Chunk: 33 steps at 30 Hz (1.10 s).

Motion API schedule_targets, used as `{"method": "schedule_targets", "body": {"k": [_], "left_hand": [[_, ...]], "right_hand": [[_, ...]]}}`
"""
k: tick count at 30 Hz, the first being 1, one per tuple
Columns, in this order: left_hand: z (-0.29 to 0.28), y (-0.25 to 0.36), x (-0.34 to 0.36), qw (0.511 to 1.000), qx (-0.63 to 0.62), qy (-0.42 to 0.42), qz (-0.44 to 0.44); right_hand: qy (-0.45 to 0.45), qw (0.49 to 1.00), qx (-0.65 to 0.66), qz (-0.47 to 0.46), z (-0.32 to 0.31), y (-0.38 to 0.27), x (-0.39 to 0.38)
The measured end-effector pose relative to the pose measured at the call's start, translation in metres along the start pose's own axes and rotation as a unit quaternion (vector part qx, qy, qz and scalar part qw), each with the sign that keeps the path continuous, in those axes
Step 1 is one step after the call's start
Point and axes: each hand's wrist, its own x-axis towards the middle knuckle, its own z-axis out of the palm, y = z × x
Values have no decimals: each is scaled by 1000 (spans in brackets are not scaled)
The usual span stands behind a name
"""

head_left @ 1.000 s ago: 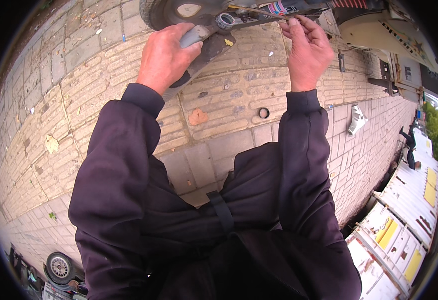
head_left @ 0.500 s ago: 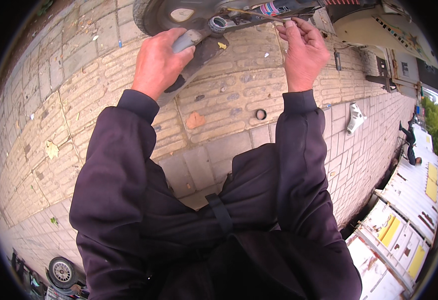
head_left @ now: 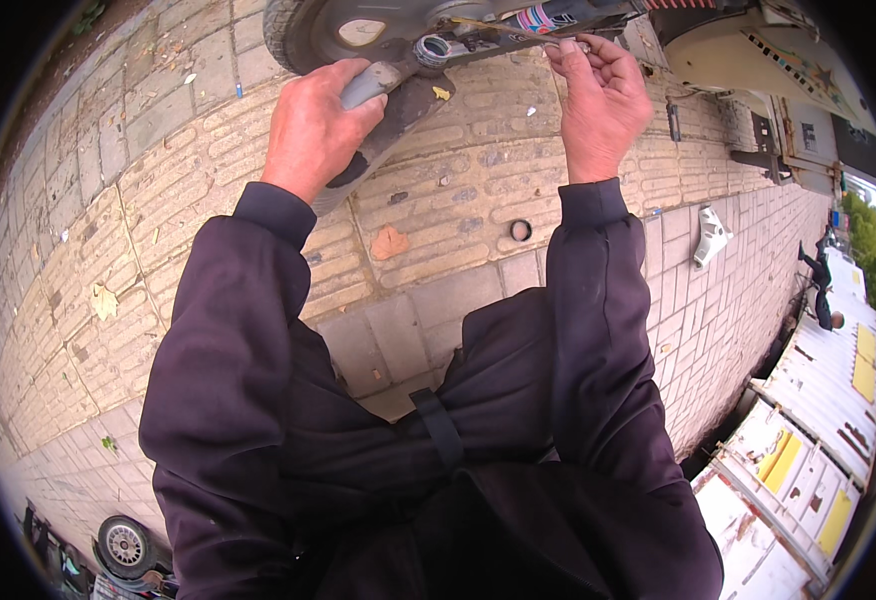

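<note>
My left hand (head_left: 316, 130) is closed round a grey metal bar (head_left: 366, 82) that meets a round ringed fitting (head_left: 433, 50) beside a dark wheel (head_left: 308, 35) at the top. A dark elongated piece (head_left: 398, 130) lies beneath it on the pavement. Fingers of my right hand (head_left: 598, 110) pinch a thin brownish rod (head_left: 508, 28), which reaches leftward over a dark arm of the vehicle bearing a colourful sticker (head_left: 548, 16). A small black ring (head_left: 520, 229) rests on the paving between my forearms, near a dry orange leaf (head_left: 390, 241).
A cream vehicle (head_left: 738, 50) stands at upper right. A white plastic piece (head_left: 711, 236) lies on the bricks (head_left: 718, 300). A person (head_left: 820, 285) is beside white metal panels (head_left: 808, 380) at right. A car wheel (head_left: 125, 545) shows at lower left.
The whole view has shifted slightly, with both hands and the wheel appearing a little further left. My hands keep their grips. The person at right has moved a little.
</note>
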Motion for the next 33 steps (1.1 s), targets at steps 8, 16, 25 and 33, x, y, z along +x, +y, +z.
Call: {"method": "schedule_targets", "body": {"k": [8,16,25,33], "left_hand": [[0,0,0,1000,-2,1,-3],[0,-2,-1,1000,-6,-1,0],[-4,-5,-4,999,-33,-4,-17],[-6,-7,-4,999,-33,-3,-13]], "right_hand": [[6,1000,-14,-12,-2,-2,2],[14,1000,14,16,1,-1,1],[-35,999,-6,18,-1,-7,-8],[-19,1000,17,16,6,8,-4]]}}
